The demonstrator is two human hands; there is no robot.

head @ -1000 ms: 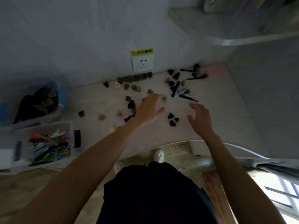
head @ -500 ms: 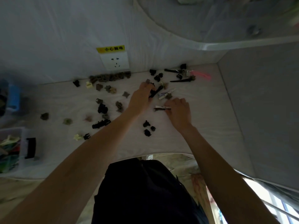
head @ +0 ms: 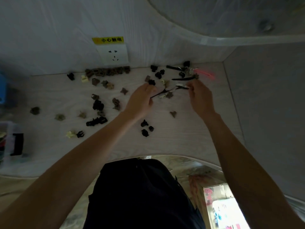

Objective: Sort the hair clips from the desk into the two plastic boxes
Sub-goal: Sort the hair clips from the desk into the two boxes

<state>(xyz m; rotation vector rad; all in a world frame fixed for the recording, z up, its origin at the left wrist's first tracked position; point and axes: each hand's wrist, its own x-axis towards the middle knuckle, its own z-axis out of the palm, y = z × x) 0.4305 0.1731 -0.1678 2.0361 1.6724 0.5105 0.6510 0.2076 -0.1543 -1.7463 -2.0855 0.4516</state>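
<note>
Several small claw clips, black, brown and cream, lie scattered over the pale desk (head: 189,138). My left hand (head: 140,100) pinches a long thin black clip (head: 159,93) near the desk's middle. My right hand (head: 200,96) pinches a black and white long clip (head: 181,87) just above the surface. More long clips, one black (head: 181,78) and one pink (head: 206,73), lie near the back right corner. A row of brown claw clips (head: 107,71) lines the wall under the socket. A clear plastic box (head: 9,139) with a black latch shows at the left edge; the other box is mostly out of view.
A white wall socket (head: 113,54) with a yellow label sits above the desk. A grey panel (head: 264,113) closes the right side. A blue object (head: 2,90) shows at the far left. The desk's curved front edge runs just before my dark clothing.
The view has swung right, pushing the boxes to the left edge. Both hands went forward to the long clips and each has taken hold of one; the right hand has lifted its clip.
</note>
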